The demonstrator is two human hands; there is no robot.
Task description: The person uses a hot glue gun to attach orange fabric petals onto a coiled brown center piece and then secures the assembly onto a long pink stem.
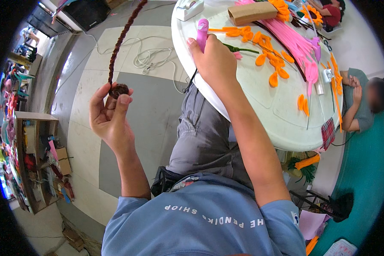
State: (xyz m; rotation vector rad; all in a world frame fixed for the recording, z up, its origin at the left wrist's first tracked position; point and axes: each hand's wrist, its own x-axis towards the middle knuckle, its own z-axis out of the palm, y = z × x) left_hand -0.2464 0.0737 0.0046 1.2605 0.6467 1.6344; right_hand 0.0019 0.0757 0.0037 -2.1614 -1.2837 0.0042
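In my left hand (113,113), a coiled brown fuzzy disc (118,90) is pinched between thumb and fingers. From it a long twisted brown pipe-cleaner stem (124,34) rises past the top of the view. My right hand (215,59) is wrapped round a pink-purple glue gun (202,28) at the near left rim of the white table (281,136). Beside that hand lies a green pipe-cleaner stem (245,49) with a pink tip. Orange pipe-cleaner loops (269,53) are spread just to its right.
A pink pipe-cleaner bundle (286,40), a brown cardboard piece (251,13) and a second glue gun (316,48) lie on the table. Another person (358,100) is at the right. A white cable (149,57) loops over the floor; a shelf (34,162) stands left.
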